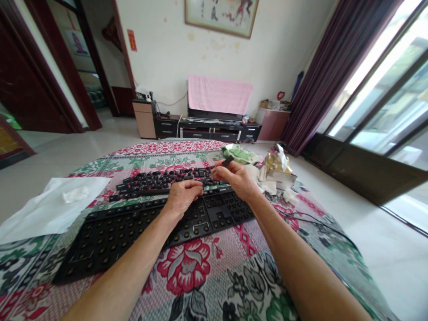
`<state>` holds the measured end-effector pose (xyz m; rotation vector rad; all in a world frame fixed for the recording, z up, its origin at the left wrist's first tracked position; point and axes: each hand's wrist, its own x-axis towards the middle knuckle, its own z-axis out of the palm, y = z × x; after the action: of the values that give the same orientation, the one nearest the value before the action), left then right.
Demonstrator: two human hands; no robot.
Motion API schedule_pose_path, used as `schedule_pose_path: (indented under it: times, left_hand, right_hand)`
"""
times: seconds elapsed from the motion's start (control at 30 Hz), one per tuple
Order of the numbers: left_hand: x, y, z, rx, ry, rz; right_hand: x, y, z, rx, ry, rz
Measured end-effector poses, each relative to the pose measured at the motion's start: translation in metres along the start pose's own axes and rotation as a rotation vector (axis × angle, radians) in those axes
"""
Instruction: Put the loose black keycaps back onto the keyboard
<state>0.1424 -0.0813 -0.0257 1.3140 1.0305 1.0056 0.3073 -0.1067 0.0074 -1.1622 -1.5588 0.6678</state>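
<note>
Right hand pinches what looks like 1 keycap; left hand curled, grip unclear.

A black keyboard base lies flat across the centre-left of the frame on a floral cloth, angled from lower left up to centre right. Its keycaps are off, w/ rows of bare round switch holes showing; a few outlined slots are visible near its right end. Just behind it, toward frame centre, loose black keycaps w/ white lettering sit bunched in rough rows. Slightly right of centre & higher, one long black keycap is tilted up, raised above the pile, approx. over the base's right end.
</note>
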Motion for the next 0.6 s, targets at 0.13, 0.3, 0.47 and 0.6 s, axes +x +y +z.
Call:
schedule_pose_path:
  times: [0.13, 0.3, 0.47, 0.6]
  left_hand:
    - [-0.002, 0.001, 0.003, 0.073, -0.014, 0.086]
    - [-0.005, 0.002, 0.006, 0.040, -0.070, 0.073]
    - [-0.005, 0.001, 0.006, -0.016, -0.116, 0.045]
    - [-0.004, -0.001, 0.005, -0.048, -0.129, 0.026]
  right_hand:
    - [0.003, 0.015, -0.044, -0.558, 0.067, 0.126]
    - [-0.010, 0.038, -0.097, -1.057, 0.046, 0.474]
    - [-0.023, 0.033, -0.115, -1.049, -0.174, 0.793]
    - [-0.024, 0.031, -0.122, -1.062, -0.197, 0.787]
